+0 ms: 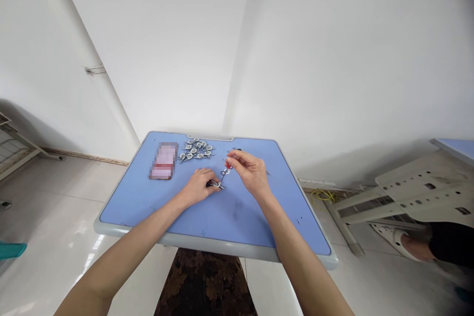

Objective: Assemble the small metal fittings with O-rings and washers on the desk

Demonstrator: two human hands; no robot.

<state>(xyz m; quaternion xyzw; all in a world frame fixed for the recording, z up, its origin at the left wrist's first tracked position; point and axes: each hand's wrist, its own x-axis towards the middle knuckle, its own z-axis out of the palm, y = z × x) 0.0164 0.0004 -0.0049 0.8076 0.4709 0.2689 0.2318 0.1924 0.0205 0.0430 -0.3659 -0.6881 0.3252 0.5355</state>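
My left hand (202,185) rests on the blue desk (237,217), its fingers closed on a small silver metal fitting (217,184). In a pinch above it, my right hand (249,170) grips a small screwdriver with a red handle (228,163). Its thin shaft slants down to the fitting; the exact contact point is too small to make out. A pile of similar silver metal fittings (196,149) lies beyond my left hand. Small dark and metal parts are partly hidden behind my right hand.
A blurred-out phone-like rectangle (164,160) lies on the desk's left side. White walls (314,59) rise behind the desk. At the right are another desk's frame (407,192), a yellow cable (321,197) and a person's foot in a white clog (392,239).
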